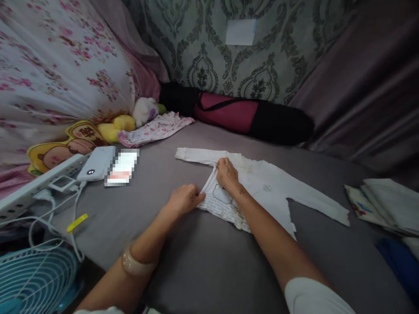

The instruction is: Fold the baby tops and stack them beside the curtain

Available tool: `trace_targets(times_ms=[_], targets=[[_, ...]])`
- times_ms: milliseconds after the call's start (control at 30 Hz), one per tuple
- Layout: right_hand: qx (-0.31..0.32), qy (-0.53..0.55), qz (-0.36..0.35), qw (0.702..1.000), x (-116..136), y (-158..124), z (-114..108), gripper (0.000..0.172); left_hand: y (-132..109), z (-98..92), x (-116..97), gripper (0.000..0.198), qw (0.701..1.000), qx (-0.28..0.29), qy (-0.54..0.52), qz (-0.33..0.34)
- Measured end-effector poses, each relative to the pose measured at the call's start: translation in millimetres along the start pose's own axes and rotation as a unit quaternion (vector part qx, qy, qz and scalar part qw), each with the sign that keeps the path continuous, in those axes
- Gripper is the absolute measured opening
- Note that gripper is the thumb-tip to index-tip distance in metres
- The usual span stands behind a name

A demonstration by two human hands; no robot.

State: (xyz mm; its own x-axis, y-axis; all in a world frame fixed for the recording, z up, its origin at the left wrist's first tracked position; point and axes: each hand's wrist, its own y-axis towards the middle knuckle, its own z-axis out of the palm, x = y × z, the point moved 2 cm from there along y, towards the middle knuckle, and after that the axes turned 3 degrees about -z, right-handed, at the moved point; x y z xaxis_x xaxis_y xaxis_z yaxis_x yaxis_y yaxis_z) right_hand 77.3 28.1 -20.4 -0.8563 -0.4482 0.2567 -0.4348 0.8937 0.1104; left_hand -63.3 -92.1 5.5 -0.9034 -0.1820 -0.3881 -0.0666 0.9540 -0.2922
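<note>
A small white long-sleeved shirt [271,192] lies spread on the grey bed sheet, both sleeves stretched out sideways. Brownish stains mark its neckline and hem, and grey printing shows on its lower left part. My left hand [186,197] pinches the shirt's lower left corner. Higher up the same side, near the armpit, my right hand [227,174] is closed on the fabric. The cloth between the two hands is drawn into a fold. My right forearm crosses over the lower part of the shirt and hides some of it.
A long black and maroon bag [225,111] lies along the wall. Left are plush toys [118,126], a pink-patterned garment [157,128], a power bank [97,163], a power strip [42,179] with cables and a blue fan [36,279]. Folded clothes [389,205] lie right.
</note>
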Motion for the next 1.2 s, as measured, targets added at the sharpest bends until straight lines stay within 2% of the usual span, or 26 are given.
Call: trace_targets(times_ms=[100,167,267,333,400,467,533,633,733,833,967,1067,1133,1200], targets=[[0.008,0.038,-0.014,0.999,-3,1,-4,0.024,2,-1.8,7,0.04,0.999,0.03,-0.017,0.0],[0.034,0.102,-0.029,0.994,-10,-1,-15,0.021,3,-2.2,10,0.046,0.999,0.035,-0.025,0.004],[0.048,0.229,-0.054,0.971,-30,-20,-42,0.025,2,-4.8,10,0.052,1.0,0.001,-0.022,-0.009],[0.03,0.249,-0.041,0.967,-48,-44,-61,0.026,-1,-8.2,2,0.049,0.999,-0.046,-0.019,-0.002],[0.03,0.238,-0.025,0.97,-64,-75,-73,0.022,-5,-9.5,-13,0.039,0.996,-0.06,-0.031,0.066],[0.075,0.23,-0.026,0.97,-72,-105,-77,0.018,-10,-6.2,-34,0.028,0.98,-0.009,-0.05,0.192],[0.135,0.218,-0.042,0.966,-73,-130,-75,0.019,-14,0.6,-55,0.022,0.946,0.062,-0.047,0.314],[0.189,0.19,-0.067,0.961,-67,-152,-72,0.035,-15,12.6,-76,0.027,0.906,0.109,-0.009,0.409],[0.221,0.171,-0.078,0.957,-61,-159,-73,0.038,-9,23.9,-84,0.03,0.901,0.111,0.008,0.42],[0.237,0.165,-0.083,0.954,-60,-161,-76,0.035,-5,32.6,-84,0.03,0.908,0.117,-0.005,0.402],[0.203,0.181,-0.09,0.958,-64,-161,-79,0.021,-6,36.6,-82,0.024,0.921,0.101,-0.042,0.375],[0.192,0.216,-0.069,0.955,-70,-160,-78,0.015,-10,36.3,-81,0.022,0.921,0.087,-0.063,0.375],[0.206,0.239,-0.074,0.946,-72,-161,-78,0.019,-12,36.4,-80,0.021,0.917,0.08,-0.069,0.384],[0.223,0.239,-0.097,0.94,-73,-164,-79,0.034,-14,37.1,-79,0.019,0.917,0.071,-0.067,0.388]])
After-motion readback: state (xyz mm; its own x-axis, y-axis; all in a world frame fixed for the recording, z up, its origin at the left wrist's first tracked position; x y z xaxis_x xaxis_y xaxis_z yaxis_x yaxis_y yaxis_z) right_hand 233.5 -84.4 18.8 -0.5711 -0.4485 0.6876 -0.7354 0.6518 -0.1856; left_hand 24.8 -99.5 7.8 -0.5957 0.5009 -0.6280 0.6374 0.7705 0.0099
